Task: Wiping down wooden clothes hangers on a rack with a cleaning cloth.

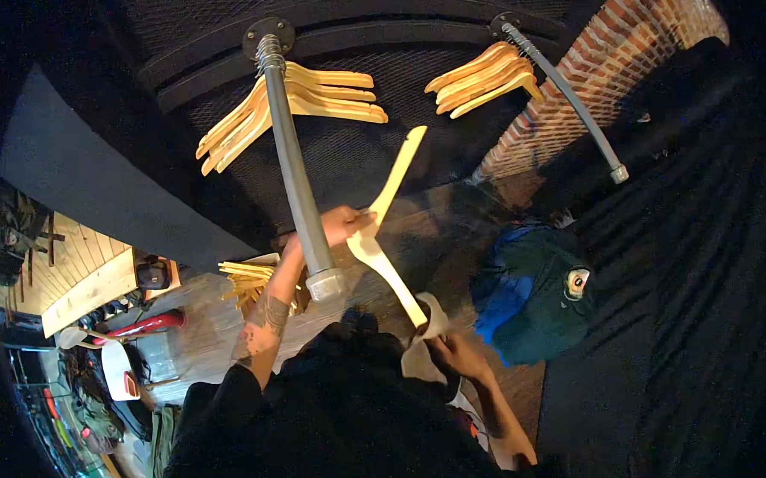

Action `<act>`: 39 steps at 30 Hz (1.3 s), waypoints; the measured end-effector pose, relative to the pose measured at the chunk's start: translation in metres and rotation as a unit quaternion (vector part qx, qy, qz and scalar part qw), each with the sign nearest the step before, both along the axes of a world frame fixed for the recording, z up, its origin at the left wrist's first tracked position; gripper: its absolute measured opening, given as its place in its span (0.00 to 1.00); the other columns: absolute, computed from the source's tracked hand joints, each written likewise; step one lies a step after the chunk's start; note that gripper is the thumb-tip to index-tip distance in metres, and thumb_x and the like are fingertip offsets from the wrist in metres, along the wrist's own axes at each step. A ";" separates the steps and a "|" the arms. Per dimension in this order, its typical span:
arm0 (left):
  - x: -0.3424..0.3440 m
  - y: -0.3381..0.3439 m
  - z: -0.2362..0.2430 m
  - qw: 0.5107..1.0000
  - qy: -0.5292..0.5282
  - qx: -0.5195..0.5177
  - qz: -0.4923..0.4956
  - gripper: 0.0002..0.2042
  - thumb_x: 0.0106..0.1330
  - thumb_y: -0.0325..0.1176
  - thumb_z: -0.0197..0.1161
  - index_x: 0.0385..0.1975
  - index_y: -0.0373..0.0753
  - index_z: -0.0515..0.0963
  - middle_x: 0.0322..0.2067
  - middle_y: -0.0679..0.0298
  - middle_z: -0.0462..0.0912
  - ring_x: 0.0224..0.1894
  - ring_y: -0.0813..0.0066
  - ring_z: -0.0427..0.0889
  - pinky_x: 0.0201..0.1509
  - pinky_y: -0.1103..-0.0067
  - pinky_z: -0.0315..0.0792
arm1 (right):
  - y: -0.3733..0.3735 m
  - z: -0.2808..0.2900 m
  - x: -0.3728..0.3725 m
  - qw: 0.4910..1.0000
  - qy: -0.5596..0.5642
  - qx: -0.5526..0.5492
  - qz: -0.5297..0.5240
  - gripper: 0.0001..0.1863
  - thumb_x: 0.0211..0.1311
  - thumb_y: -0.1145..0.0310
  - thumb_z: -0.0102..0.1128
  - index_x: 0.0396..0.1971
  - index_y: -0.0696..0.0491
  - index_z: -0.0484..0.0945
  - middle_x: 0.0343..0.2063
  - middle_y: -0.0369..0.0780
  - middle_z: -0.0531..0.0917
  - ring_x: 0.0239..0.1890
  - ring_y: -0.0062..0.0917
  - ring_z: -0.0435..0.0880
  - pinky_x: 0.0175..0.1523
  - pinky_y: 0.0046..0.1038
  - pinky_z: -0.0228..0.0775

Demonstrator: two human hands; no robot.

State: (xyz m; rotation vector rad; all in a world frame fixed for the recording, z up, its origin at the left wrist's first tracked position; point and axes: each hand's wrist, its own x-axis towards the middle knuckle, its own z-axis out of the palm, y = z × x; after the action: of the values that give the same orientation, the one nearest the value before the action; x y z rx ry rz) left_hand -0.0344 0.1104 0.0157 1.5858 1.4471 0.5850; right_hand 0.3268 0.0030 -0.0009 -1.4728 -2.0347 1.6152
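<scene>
My left hand [348, 224] is closed around the middle of a pale wooden clothes hanger [388, 277], which slants across in front of my body. Around the hanger's lower arm lies a grey cloth garment [423, 364]. My right hand [462, 355] grips that garment beside the hanger's end; some of its fingers are hidden by the cloth. A grey metal rail [292, 162] passes above my left wrist and covers part of it. Several wooden hangers [330, 96] hang from the rail's far end.
To the right, a second metal rail [575, 102] carries more hangers [485, 79] by a brick wall [598, 67]. Dark green and blue clothes [531, 297] are heaped below it. Loose wooden hangers [246, 275] stand in a box near my left forearm. A red cylinder [152, 324] lies farther left.
</scene>
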 end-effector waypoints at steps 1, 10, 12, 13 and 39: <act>-0.003 0.000 -0.001 0.999 0.023 -0.022 0.023 0.26 0.70 0.54 0.46 0.27 0.38 0.80 0.14 0.68 0.72 0.15 0.79 0.69 0.19 0.79 0.62 | -0.006 -0.007 0.007 1.000 -0.022 0.018 0.002 0.18 0.65 0.60 0.56 0.22 0.60 0.72 0.16 0.35 0.71 0.21 0.18 0.68 0.23 0.29 0.59; 0.051 -0.007 -0.024 0.992 -0.006 -0.087 -0.090 0.31 0.70 0.58 0.40 0.32 0.33 0.77 0.20 0.57 0.73 0.24 0.68 0.73 0.30 0.71 0.68 | 0.013 -0.016 0.003 0.996 -0.046 0.059 0.042 0.17 0.64 0.60 0.57 0.28 0.61 0.74 0.20 0.38 0.76 0.23 0.19 0.72 0.24 0.28 0.62; 0.082 -0.017 -0.030 0.986 -0.080 -0.053 -0.137 0.29 0.71 0.57 0.41 0.35 0.32 0.77 0.24 0.53 0.74 0.29 0.66 0.75 0.34 0.71 0.69 | 0.029 -0.024 -0.018 0.997 -0.029 0.066 0.018 0.17 0.64 0.59 0.57 0.27 0.60 0.74 0.19 0.38 0.76 0.23 0.19 0.72 0.25 0.29 0.62; 0.096 -0.026 -0.032 0.983 -0.103 -0.004 -0.155 0.28 0.71 0.55 0.42 0.37 0.32 0.76 0.26 0.54 0.75 0.29 0.67 0.74 0.35 0.71 0.69 | 0.037 -0.029 -0.029 0.997 0.008 0.079 0.001 0.18 0.64 0.59 0.57 0.26 0.60 0.74 0.19 0.39 0.76 0.23 0.20 0.72 0.25 0.29 0.63; 0.088 -0.028 -0.022 0.990 -0.067 0.005 -0.127 0.23 0.73 0.49 0.41 0.53 0.39 0.74 0.28 0.56 0.80 0.29 0.67 0.76 0.37 0.72 0.71 | 0.052 -0.014 -0.036 0.992 0.090 0.034 0.079 0.13 0.65 0.64 0.54 0.29 0.60 0.76 0.19 0.34 0.75 0.24 0.15 0.71 0.28 0.27 0.64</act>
State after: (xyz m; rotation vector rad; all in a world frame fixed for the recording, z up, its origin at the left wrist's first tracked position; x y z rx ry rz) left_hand 0.0531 0.0828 -0.0068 1.6736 1.1221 0.5386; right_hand 0.2904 0.0551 -0.0150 -1.1248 -2.1256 1.6494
